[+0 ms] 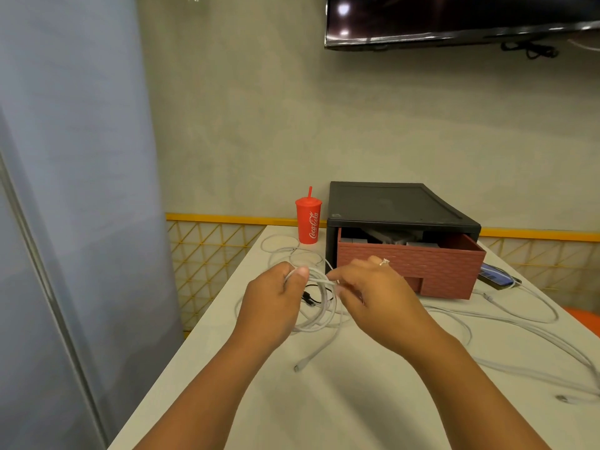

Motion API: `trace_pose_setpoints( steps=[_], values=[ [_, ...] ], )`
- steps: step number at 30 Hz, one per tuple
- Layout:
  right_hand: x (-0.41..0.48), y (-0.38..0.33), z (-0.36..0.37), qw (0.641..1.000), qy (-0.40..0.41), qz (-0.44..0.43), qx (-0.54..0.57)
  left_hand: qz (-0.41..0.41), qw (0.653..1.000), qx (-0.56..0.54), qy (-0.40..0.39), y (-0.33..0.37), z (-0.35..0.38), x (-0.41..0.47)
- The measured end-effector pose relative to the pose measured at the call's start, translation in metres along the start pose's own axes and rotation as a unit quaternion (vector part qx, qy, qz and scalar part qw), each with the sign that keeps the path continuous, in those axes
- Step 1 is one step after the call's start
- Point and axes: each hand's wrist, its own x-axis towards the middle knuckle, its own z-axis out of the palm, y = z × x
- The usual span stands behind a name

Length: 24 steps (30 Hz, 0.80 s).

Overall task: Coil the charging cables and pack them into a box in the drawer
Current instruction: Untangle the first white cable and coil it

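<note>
Cable coil (324,306), one, in left hand (269,303)

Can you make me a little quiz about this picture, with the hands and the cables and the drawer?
1. True or false: the brick-red drawer is pulled partly out of its black case.
2. What stands on the table just left of the case? A) a red cup with a straw B) a green bottle C) a blue bowl
3. In a few words: what does the left hand grip, while the right hand pinches a strand of it?
Key: 1 true; 2 A; 3 loops of white cable.
</note>
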Motion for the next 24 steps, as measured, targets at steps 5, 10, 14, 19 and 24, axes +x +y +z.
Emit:
trace_pose_setpoints(
  steps=[5, 10, 14, 19, 24],
  values=[
    [0.003, -0.01, 0.005, 0.968, 0.099, -0.108, -0.203, 0.047, 0.984, 0.171, -0.029, -0.008, 0.006, -0.004],
    [0.007, 0.014, 0.01, 0.967, 0.198, -0.097, -0.128, -0.089, 0.966, -0.122, -0.211, -0.007, -0.006, -0.001],
    [0.0, 0.021, 0.021, 0.975, 0.218, -0.002, 0.051, -0.129, 0.921, -0.244, -0.275, -0.009, -0.017, -0.003],
    [-0.002, 0.022, 0.025, 0.976, 0.192, 0.059, 0.088, -0.117, 0.953, -0.217, -0.177, -0.017, -0.011, -0.005],
    [-0.006, 0.017, 0.03, 0.972, 0.182, 0.035, -0.142, 0.076, 0.968, 0.228, -0.078, -0.017, -0.005, -0.009]
  ],
)
